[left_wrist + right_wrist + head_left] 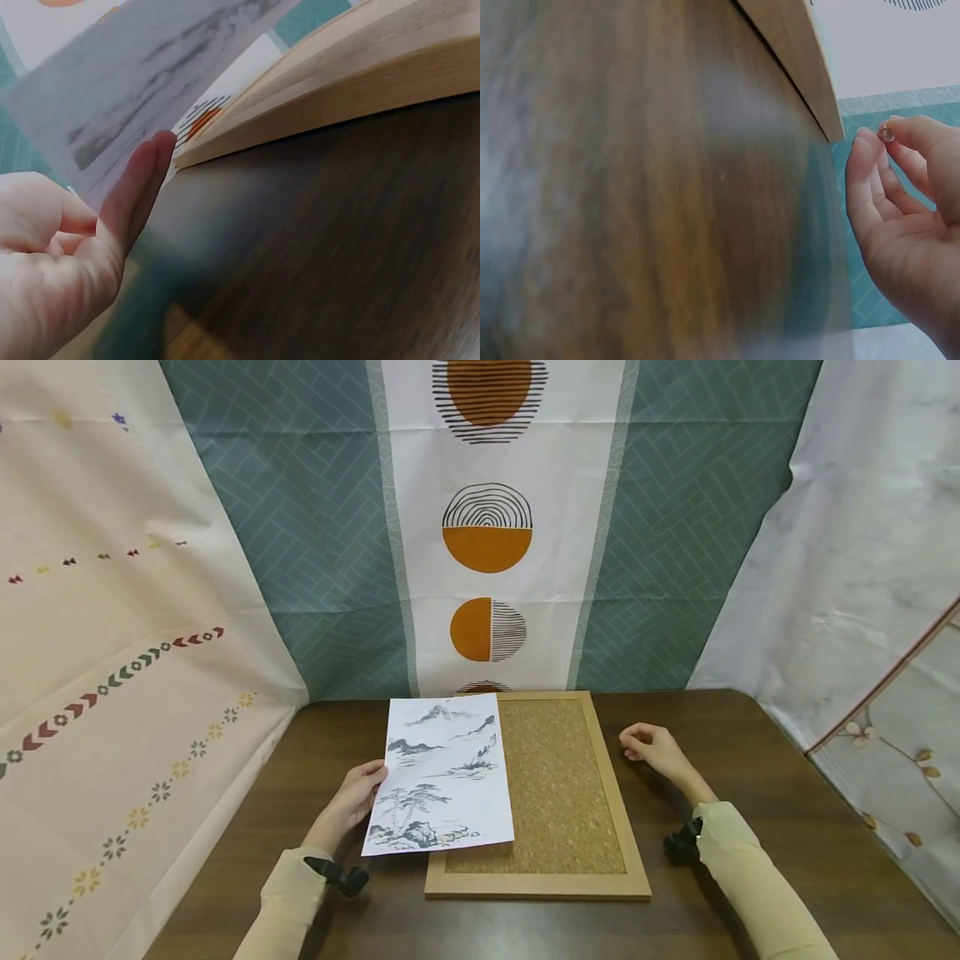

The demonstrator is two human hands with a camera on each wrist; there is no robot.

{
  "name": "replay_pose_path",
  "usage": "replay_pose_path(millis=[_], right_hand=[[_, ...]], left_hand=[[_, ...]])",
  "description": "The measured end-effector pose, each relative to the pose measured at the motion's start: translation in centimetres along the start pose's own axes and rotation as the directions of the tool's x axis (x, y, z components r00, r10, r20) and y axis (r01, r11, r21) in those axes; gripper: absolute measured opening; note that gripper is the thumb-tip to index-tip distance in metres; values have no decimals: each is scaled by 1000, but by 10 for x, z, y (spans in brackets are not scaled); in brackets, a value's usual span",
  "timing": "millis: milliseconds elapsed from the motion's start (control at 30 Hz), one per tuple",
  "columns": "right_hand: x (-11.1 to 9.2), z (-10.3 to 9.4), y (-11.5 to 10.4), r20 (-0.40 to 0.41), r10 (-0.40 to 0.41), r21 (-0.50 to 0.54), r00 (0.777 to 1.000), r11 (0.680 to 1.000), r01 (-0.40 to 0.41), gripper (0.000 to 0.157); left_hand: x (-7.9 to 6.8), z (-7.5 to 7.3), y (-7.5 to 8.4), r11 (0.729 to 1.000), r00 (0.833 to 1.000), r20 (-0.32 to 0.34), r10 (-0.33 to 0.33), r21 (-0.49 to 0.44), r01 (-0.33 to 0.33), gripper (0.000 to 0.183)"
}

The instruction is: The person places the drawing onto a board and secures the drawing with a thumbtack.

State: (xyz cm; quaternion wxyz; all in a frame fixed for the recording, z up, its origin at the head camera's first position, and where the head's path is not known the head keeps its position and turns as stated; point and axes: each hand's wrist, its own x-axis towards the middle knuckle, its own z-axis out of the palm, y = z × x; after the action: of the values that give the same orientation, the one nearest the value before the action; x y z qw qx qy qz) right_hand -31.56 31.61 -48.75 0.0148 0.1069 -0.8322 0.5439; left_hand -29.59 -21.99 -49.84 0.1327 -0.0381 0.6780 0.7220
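Note:
My left hand (pixel 358 797) pinches the left edge of a white sheet of paper (pixel 472 806) printed with a grey ink landscape of mountains and trees. Its underside, with the print showing through, appears in the left wrist view above the fingers. The sheet is held over the left part of a wood-framed cork board (pixel 558 785) and hides that part of it. To the right of the board, above the table, my right hand (pixel 656 750) pinches a tiny shiny thumbtack (pixel 886 135) between thumb and fingertips.
The board lies on a dark brown wooden table (pixel 720 727), its raised frame (pixel 536 885) facing me at the front. A patterned curtain (pixel 322 527) hangs behind the table. Light cloths (pixel 150 693) hang on both sides.

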Motion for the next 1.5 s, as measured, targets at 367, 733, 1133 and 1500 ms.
replay_pose_path(millis=[367, 733, 1133, 1500], right_hand=[[5, 7, -2, -7, -12, -15, 1000, 1000, 12, 35], [5, 14, -20, 17, -12, 9, 1000, 1000, 12, 30], [9, 20, -28, 27, -10, 34, 1000, 999, 9, 30], [21, 26, -12, 0, -14, 7, 1000, 1000, 14, 32]], left_hand=[[4, 23, -3, 994, 999, 0, 36, -102, -36, 45], [6, 35, -3, 989, 996, 76, 41, -148, -29, 48], [8, 49, 2, 979, 981, 191, 46, -203, -6, 49], [15, 57, 2, 984, 973, 224, 55, -178, -15, 49]])
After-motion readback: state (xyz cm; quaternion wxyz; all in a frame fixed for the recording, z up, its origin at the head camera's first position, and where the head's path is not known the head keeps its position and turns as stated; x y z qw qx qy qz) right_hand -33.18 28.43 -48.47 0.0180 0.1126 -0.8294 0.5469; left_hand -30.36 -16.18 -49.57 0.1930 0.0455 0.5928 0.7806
